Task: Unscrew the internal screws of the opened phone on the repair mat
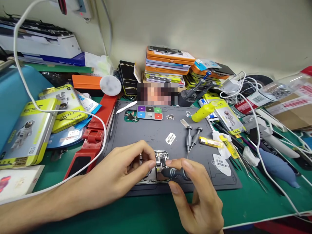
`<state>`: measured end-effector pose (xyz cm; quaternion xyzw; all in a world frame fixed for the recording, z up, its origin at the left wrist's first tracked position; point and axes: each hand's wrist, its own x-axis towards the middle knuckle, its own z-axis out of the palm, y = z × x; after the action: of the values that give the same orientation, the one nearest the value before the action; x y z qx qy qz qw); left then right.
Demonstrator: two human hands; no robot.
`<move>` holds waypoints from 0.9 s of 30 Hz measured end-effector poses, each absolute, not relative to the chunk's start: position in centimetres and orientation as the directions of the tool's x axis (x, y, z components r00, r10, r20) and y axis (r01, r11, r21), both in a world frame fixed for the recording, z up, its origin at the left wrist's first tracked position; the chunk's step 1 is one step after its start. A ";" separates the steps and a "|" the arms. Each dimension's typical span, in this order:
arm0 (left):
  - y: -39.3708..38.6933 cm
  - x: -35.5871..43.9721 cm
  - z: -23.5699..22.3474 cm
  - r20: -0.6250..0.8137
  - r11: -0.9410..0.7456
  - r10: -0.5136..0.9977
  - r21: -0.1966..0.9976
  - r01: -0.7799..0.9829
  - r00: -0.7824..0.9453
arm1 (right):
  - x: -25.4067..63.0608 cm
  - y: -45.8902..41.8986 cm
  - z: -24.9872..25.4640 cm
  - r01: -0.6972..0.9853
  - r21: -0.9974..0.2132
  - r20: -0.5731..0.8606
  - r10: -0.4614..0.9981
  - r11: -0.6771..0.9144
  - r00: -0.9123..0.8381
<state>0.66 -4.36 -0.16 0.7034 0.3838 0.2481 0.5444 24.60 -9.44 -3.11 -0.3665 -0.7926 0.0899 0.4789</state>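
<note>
An opened smartphone with bare circuitry lies near the front edge of the dark grey work mat. Over its left part rests my left hand, fingers bent and thumb close to the index finger, gripping the phone; some fingertips are hidden. My right hand has a dark screwdriver with light rings between thumb and fingers, held low over the phone's right side. Its tip cannot be made out. Two more screwdrivers lie beyond, beside a white label card.
Behind are a coloured sectioned tray, a yellow bottle and a stack of orange boxes. Battery packs and a red clamp-like tool stand left. Tweezers, a blue blower and white cables lie right.
</note>
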 end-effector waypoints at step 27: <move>-3.5 0.9 0.6 -0.093 -0.012 0.823 0.983 0.182 0.561 | 23.1 -10.0 -1.6 0.141 -0.839 0.543 0.826 0.526 0.150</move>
<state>0.87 -3.47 0.58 0.6576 0.3819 0.2716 0.5899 23.07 -9.98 -1.60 -0.4065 -0.5946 0.2677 0.6399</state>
